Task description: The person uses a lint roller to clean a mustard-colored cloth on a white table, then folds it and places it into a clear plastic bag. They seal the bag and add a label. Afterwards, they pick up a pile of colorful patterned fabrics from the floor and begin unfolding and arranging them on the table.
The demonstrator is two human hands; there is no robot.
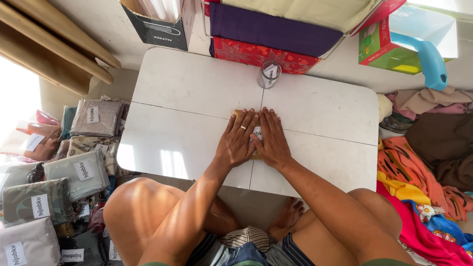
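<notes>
Both hands press flat on a small tan packet [240, 114] at the middle of the white surface [182, 98]; the left hand [237, 140] and right hand [271, 140] lie side by side, fingers spread, closed around nothing. The packet looks thin, soft and light, probably slippery in its wrap; its free edges seem best to pinch. Most of it is hidden under the palms. A small jar [269, 74] stands at 12 o'clock.
</notes>
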